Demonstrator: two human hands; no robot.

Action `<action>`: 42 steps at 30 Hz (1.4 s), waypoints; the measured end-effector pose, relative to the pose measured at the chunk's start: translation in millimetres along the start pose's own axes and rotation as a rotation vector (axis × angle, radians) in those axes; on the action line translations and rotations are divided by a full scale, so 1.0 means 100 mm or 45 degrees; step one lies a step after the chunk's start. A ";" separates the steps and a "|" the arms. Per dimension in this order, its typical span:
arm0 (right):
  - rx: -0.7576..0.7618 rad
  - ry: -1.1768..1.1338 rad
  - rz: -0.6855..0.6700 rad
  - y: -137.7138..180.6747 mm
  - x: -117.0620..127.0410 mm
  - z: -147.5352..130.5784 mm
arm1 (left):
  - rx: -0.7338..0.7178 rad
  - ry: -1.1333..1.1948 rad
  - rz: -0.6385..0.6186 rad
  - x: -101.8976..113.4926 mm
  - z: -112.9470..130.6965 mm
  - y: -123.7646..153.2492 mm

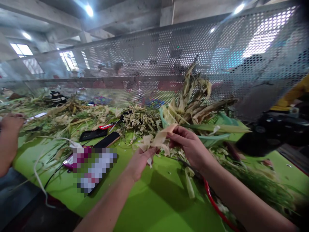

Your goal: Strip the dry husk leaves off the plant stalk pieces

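My left hand (140, 162) is closed around the base of a pale corn husk piece (158, 139), whose strips fan out and curl above the fingers. With thumb and fingers pinched, my right hand (193, 147) grips the upper end of the same husk, which stretches between both hands. What lies under the left fingertips is hidden. Just beyond the right hand is a light green basket (212, 141) heaped with dried corn husks (187, 100). A loose curled husk strip (189, 183) rests on the green tabletop (154, 199) below the right wrist.
Husk scraps (142, 120) spread along a perforated metal divider (135, 61). Left of my hands are a red-handled cutter (106, 126), dark phone-like slabs (107, 140) and a white cable (36, 170). A red cord (212, 199) runs under my right forearm. Another person's hand (9, 129) is far left.
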State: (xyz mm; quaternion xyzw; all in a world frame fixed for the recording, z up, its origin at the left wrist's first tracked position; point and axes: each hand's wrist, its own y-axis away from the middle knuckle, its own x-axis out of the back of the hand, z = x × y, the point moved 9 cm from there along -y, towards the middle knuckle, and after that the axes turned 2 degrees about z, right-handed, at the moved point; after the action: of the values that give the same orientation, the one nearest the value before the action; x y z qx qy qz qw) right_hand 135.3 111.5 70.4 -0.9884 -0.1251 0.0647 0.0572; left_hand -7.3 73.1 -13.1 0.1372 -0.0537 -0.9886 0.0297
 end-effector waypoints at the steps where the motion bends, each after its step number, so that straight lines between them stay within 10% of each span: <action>1: -0.024 0.030 -0.043 0.01 -0.05 0.04 | 0.009 0.035 0.045 0.03 -0.01 -0.01; 30: -0.024 0.342 -0.284 0.05 -0.34 0.27 | -0.299 -0.398 0.066 0.03 0.33 0.03; 42: -0.018 0.375 -0.351 0.05 -0.33 0.34 | -0.181 -0.106 0.044 0.00 0.15 0.00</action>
State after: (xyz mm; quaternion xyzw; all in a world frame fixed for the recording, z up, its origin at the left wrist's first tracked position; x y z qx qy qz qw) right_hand 100.1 101.9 40.1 -0.9610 -0.2500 -0.0898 0.0763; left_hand -11.5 74.8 0.9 0.0927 0.0131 -0.9941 0.0544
